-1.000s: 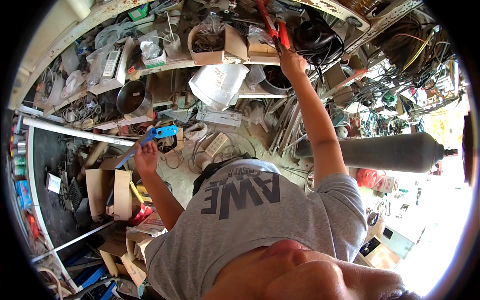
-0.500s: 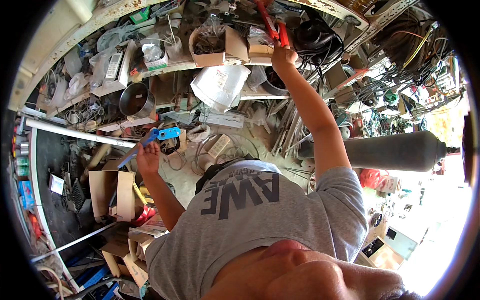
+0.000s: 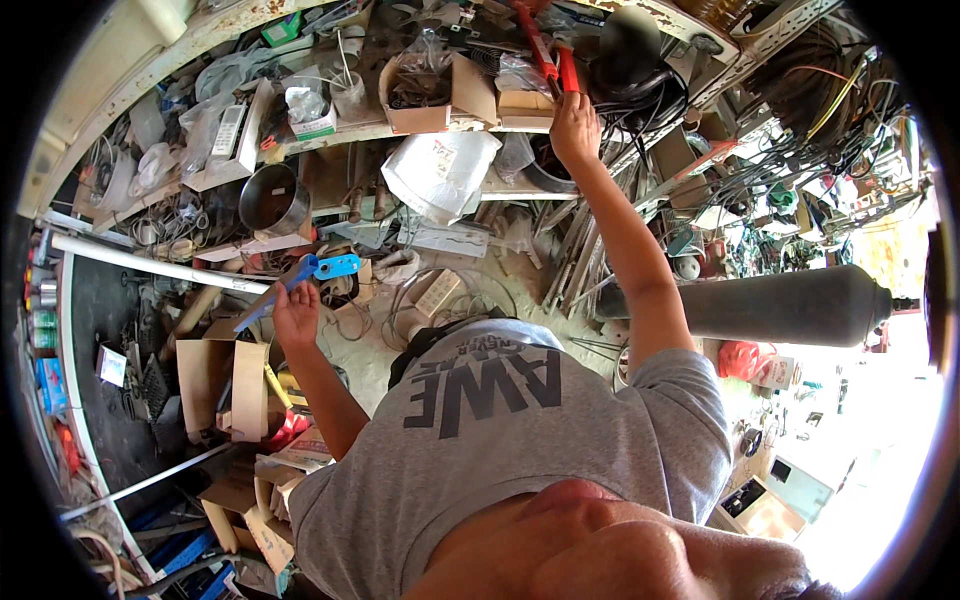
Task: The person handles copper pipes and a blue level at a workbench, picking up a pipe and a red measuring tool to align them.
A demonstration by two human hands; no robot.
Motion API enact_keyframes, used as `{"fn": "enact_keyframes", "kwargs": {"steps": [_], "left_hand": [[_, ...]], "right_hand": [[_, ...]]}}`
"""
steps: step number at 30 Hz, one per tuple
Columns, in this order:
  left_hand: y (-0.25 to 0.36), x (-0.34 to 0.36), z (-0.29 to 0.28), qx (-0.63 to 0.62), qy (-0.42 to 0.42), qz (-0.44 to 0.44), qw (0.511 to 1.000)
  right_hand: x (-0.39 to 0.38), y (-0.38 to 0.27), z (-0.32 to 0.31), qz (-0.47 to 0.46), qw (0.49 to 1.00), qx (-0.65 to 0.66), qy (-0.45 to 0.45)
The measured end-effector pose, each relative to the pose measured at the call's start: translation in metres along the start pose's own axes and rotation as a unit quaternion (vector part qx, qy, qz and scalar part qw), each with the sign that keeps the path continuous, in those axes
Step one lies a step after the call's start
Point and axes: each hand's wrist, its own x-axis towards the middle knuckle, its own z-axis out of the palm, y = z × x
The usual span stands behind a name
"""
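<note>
My left hand point(image 3: 297, 315) is closed around a blue tool with a long flat handle and a light blue holed head point(image 3: 338, 266); its exact kind is unclear. It is held above a cardboard box, beside a white pipe point(image 3: 160, 262). At the shelf edge, my right hand point(image 3: 576, 132) reaches far forward, its fingers together at the lower end of a red two-handled tool point(image 3: 568, 70). The tool's upper end runs out of sight among shelf items. Next to that hand sits an open cardboard box point(image 3: 474, 92) of dark metal parts.
A cluttered shelf point(image 3: 350, 137) crosses the far side, with a metal pot point(image 3: 275, 200) and a white plastic bucket point(image 3: 440, 175) below it. Black cables point(image 3: 655, 112) hang right of my right hand. A large grey cylinder point(image 3: 790, 305) lies to the right; cardboard boxes point(image 3: 250, 390) stand left.
My right hand has turned and slid slightly down and to the right along the red tool's end, the back of the hand now showing more. My left hand and the blue tool hardly moved.
</note>
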Motion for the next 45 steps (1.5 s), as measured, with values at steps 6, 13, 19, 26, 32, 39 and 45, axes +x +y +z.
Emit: {"fn": "enact_keyframes", "kwargs": {"steps": [6,13,19,26,32,39,45], "left_hand": [[-0.004,0.006,0.004,0.006,0.003,-0.012,1.0],[-0.006,0.002,0.007,0.013,0.024,0.001,1.0],[-0.004,-0.004,0.006,0.009,0.014,0.003,1.0],[0.0,0.0,-0.005,0.011,0.008,0.001,1.0],[-0.003,0.003,0.004,-0.003,0.01,-0.014,1.0],[-0.002,0.006,-0.001,0.002,0.009,-0.01,1.0],[0.001,0.003,0.004,0.005,0.0,-0.008,1.0]], "right_hand": [[0.0,0.004,0.007,-0.011,0.995,0.09,0.038],[0.013,0.011,0.039,0.119,0.954,0.253,0.109],[0.019,0.031,0.07,0.278,0.872,0.364,0.171],[0.029,0.039,0.076,0.537,0.569,0.608,0.138],[0.037,0.023,0.038,0.512,0.423,0.742,-0.09],[0.03,0.011,0.021,0.469,0.276,0.834,-0.086],[0.012,0.028,0.049,0.522,0.144,0.838,-0.069]]}}
